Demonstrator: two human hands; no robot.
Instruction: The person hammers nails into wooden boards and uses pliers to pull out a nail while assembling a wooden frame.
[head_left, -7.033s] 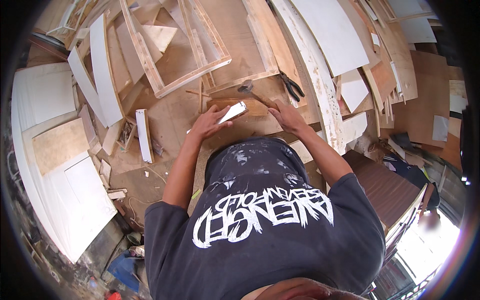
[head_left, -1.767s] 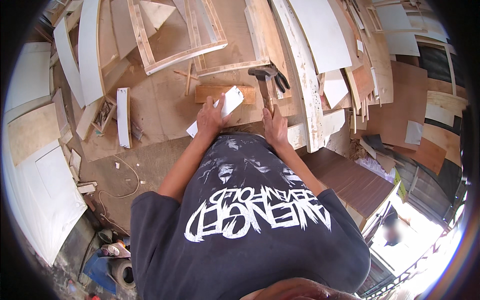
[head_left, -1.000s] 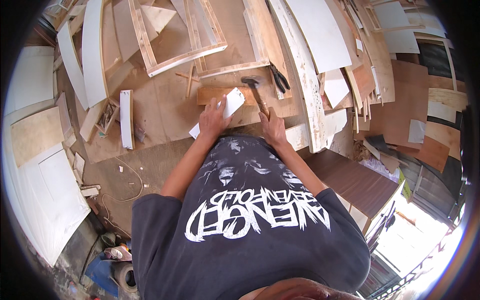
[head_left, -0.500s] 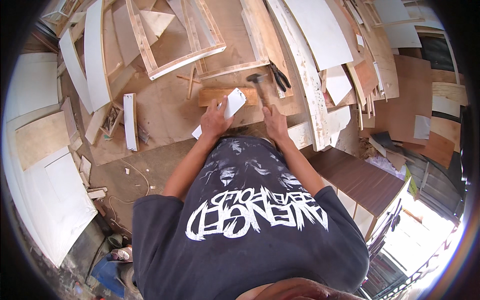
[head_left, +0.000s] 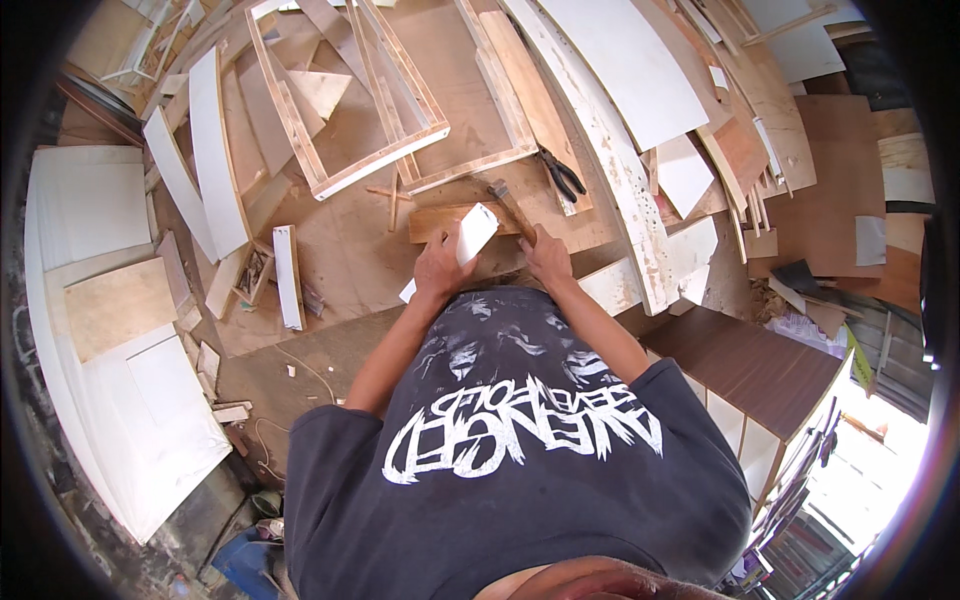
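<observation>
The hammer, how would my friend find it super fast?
Start at the big dark shirt, then go up to the person's right hand. It holds the hammer, metal head at the far end. Unlike the dark-handled pliers nearby, its handle is brown.

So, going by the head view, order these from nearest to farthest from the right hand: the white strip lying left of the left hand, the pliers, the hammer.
From the right hand:
1. Hammer: gripped in it.
2. Pliers: ahead of it, beyond the hammer.
3. White strip: well to the left, past the left hand.
</observation>
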